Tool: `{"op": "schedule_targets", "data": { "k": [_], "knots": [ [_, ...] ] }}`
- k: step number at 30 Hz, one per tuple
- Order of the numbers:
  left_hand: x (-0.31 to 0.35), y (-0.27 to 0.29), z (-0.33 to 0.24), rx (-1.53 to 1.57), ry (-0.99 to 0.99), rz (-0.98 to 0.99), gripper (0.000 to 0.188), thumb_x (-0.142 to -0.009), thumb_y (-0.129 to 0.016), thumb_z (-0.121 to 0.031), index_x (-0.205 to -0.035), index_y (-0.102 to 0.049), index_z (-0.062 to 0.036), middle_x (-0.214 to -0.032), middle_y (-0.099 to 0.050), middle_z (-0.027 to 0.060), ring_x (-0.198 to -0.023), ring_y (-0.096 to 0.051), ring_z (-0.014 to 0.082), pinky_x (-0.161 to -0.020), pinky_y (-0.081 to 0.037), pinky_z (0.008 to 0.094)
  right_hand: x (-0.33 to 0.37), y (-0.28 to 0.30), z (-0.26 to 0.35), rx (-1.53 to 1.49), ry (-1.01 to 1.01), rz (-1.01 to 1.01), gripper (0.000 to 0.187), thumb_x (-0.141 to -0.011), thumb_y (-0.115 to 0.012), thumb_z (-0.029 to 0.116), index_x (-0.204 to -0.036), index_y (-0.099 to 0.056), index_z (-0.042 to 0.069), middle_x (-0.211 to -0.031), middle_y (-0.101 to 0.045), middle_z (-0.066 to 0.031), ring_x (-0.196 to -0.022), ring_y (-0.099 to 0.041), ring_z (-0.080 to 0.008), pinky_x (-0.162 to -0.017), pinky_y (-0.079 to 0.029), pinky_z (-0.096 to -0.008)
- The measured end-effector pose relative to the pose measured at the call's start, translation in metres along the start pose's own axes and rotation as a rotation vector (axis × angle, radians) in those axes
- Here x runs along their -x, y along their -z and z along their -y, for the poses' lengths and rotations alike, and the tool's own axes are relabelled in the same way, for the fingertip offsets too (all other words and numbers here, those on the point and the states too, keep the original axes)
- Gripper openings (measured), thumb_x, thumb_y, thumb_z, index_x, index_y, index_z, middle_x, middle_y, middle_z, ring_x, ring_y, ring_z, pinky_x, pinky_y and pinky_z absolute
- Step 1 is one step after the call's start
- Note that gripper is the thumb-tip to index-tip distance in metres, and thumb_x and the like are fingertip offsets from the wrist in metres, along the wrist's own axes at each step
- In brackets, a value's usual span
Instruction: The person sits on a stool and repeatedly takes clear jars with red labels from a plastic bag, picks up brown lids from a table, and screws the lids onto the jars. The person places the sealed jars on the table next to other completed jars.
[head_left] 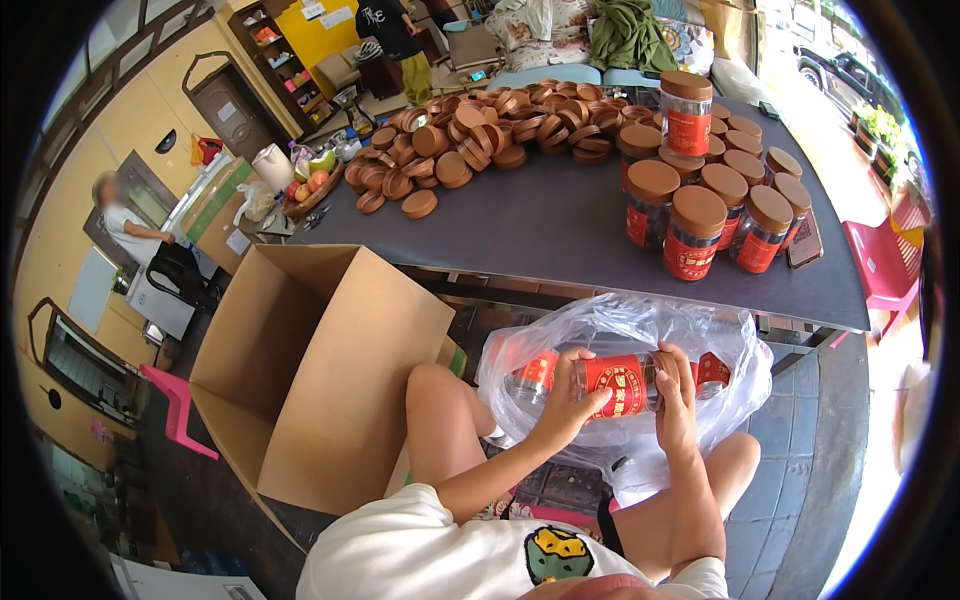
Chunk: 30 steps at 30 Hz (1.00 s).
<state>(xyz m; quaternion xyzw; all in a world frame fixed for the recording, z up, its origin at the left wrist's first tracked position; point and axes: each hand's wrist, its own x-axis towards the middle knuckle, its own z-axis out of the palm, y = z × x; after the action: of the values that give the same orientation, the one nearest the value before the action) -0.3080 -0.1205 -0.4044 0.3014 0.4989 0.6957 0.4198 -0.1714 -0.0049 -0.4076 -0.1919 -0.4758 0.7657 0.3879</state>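
Observation:
Between my two hands lies a clear plastic jar (pixel 622 388) with a red label, held sideways over an opened clear plastic bag (pixel 510 345). My left hand (pixel 568 398) grips the jar's left end, thumb across the label. Around its other end close the fingers of my right hand (pixel 676 390). More red-labelled jars (pixel 538 370) lie inside the bag, partly hidden by its film and my hands. At the table's right, capped jars (pixel 694 232) stand grouped, with one jar (pixel 687 115) stacked on top. Loose brown lids (pixel 455 168) form a heap along the table's far side.
A large open cardboard box (pixel 330 370) stands left of my legs, near the dark table (pixel 480 235). A phone (pixel 804 240) lies beside the capped jars. Fruit in a basket (pixel 312 190) sits at the table's left end. A pink chair (pixel 885 265) is at the right.

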Motion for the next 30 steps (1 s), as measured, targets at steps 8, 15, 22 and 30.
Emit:
{"op": "schedule_targets", "data": {
  "k": [8,15,22,30],
  "knots": [
    [0.002,0.003,-0.004,0.316,0.237,0.017,0.044,-0.090,-0.057,-0.030,-0.124,-0.034,-0.0170,-0.110,-0.053,0.0015,-0.084,-0.061,0.0077,-0.046,-0.041,0.0184,0.004,0.004,-0.008,0.255,0.312,-0.016,0.046,-0.087,-0.063,0.030,-0.121,-0.050,0.003,-0.125,-0.048,-0.0118,-0.116,-0.046,-0.0215,-0.102,-0.034,-0.0351],
    [0.004,0.011,-0.007,0.554,0.469,0.036,0.026,-0.091,-0.057,-0.033,-0.115,-0.051,-0.0234,-0.107,-0.061,-0.0021,-0.082,-0.063,0.0107,-0.045,-0.039,0.0217,0.005,0.001,-0.008,0.549,0.618,0.089,0.051,-0.081,-0.067,0.038,-0.114,-0.052,0.003,-0.120,-0.043,-0.0197,-0.113,-0.044,-0.0320,-0.097,-0.036,-0.0433],
    [-0.006,0.036,0.000,0.562,0.695,0.092,0.030,-0.089,-0.059,-0.040,-0.114,-0.048,-0.0253,-0.106,-0.062,-0.0025,-0.077,-0.062,0.0075,-0.042,-0.034,0.0177,0.006,-0.003,-0.008,0.692,0.679,0.182,0.046,-0.080,-0.069,0.032,-0.113,-0.052,0.005,-0.119,-0.044,-0.0237,-0.106,-0.049,-0.0355,-0.090,-0.042,-0.0454],
    [0.006,0.021,0.007,0.105,0.192,0.033,0.043,-0.091,-0.056,-0.028,-0.125,-0.032,-0.0150,-0.109,-0.052,0.0053,-0.088,-0.058,0.0099,-0.057,-0.046,0.0237,0.007,0.001,-0.015,0.511,0.471,0.122,0.042,-0.092,-0.049,0.031,-0.118,-0.045,-0.002,-0.120,-0.044,-0.0205,-0.114,-0.043,-0.0301,-0.099,-0.033,-0.0410]
  ]
}}
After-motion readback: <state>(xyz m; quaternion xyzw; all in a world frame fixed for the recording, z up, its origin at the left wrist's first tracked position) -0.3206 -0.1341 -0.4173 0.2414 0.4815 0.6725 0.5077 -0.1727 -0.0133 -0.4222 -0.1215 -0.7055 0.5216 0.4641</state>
